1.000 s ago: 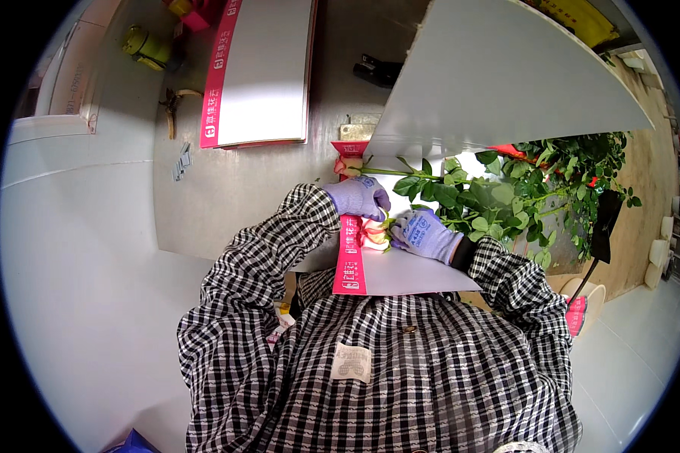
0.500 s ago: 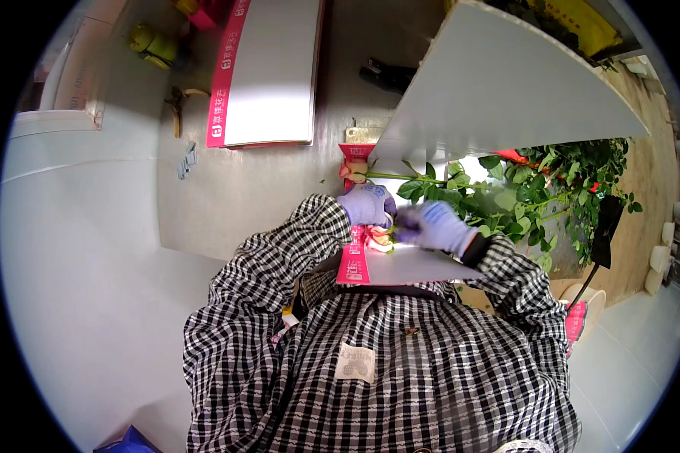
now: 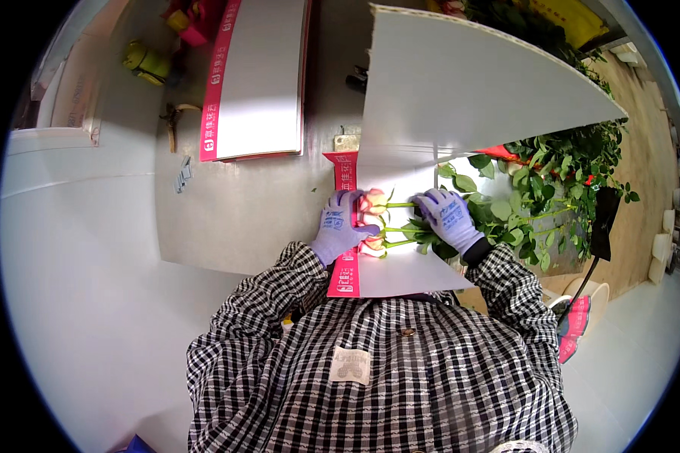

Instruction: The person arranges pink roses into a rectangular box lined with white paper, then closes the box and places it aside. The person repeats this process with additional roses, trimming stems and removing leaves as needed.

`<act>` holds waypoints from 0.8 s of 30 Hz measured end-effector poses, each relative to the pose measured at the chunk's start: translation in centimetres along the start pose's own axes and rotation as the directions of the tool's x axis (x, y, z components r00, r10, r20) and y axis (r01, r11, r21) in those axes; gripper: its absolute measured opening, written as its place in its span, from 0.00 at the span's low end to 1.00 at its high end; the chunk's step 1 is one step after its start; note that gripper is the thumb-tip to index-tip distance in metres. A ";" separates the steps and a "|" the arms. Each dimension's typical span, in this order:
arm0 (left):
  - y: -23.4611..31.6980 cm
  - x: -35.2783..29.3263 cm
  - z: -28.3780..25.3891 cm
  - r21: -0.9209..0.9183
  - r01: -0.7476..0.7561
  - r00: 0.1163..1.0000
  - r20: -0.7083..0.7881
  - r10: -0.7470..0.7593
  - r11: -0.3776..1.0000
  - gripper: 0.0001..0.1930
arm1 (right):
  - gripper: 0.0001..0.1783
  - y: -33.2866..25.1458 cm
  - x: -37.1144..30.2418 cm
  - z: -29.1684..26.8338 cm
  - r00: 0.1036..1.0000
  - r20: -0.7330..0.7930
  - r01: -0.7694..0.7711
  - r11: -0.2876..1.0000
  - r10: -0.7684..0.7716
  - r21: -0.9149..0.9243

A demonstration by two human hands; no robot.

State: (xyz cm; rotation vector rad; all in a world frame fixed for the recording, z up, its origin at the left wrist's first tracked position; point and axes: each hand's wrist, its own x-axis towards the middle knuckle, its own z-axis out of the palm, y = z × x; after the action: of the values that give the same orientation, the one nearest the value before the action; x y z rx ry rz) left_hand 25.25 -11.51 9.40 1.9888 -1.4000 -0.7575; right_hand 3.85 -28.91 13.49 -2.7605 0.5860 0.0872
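Note:
Three pink and cream roses (image 3: pixel 372 201) lie side by side on a pale cardboard sheet (image 3: pixel 408 278) with a pink printed edge, heads to the left and green stems to the right. My left hand (image 3: pixel 335 228), in a lilac glove, rests over the pink edge; its fingers and thumb are apart and touch the rose heads. In a matching glove, my right hand (image 3: pixel 449 219) has its fingertips closed at the stem of the farthest rose; its thumb is hidden. The sheet's large far flap (image 3: pixel 461 87) stands raised behind the flowers.
A stack of pink-edged white sheets (image 3: pixel 263 83) lies at the back left. Leafy rose stems (image 3: pixel 544 204) spread over the right side. A black flat piece on a rod (image 3: pixel 603 226) stands at the right. A yellow-green bottle (image 3: pixel 145 63) is at the far left.
My hands have moved apart, the left one leftward onto the rose heads. The three roses now lie in a row, and the raised flap has shifted left and grown more upright.

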 end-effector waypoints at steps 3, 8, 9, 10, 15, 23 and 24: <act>-0.4 -0.5 0.6 -0.121 0.047 0.996 -0.064 -0.055 0.992 0.51 | 0.18 -0.2 -0.1 1.4 0.996 0.028 0.081 0.994 -0.079 -0.068; 0.1 0.1 -0.3 0.013 -0.113 0.993 -0.032 0.113 0.993 0.46 | 0.17 -0.1 -0.2 1.3 0.990 0.060 0.138 0.978 -0.130 -0.158; 0.6 0.3 -0.7 0.082 -0.178 0.983 -0.030 0.181 0.981 0.44 | 0.17 0.0 -0.3 1.4 0.990 0.060 0.134 0.976 -0.126 -0.171; 1.3 0.6 -1.2 0.083 -0.133 0.988 0.085 0.126 0.988 0.36 | 0.17 0.1 -0.3 1.2 0.991 0.090 0.113 0.984 -0.101 -0.141; -0.5 0.3 -1.1 0.036 -0.118 0.989 0.099 0.114 0.992 0.29 | 0.18 1.5 0.2 -5.4 0.999 0.019 -0.045 0.960 0.041 0.278; 1.4 3.6 -3.5 0.070 0.109 0.920 0.370 -0.127 0.992 0.20 | 0.16 17.3 2.6 -8.0 0.862 -0.230 -0.504 0.809 0.452 -0.302; 1.6 4.3 -3.9 0.005 0.210 0.871 0.453 -0.189 0.978 0.18 | 0.14 18.0 2.7 -7.7 0.895 -0.186 -0.447 0.821 0.406 -0.357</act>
State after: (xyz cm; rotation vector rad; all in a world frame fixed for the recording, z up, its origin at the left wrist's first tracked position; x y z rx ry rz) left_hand 28.30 -15.47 12.66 2.0233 -1.4162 -1.4091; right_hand -1.02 -48.00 15.18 -2.9602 1.3491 0.1842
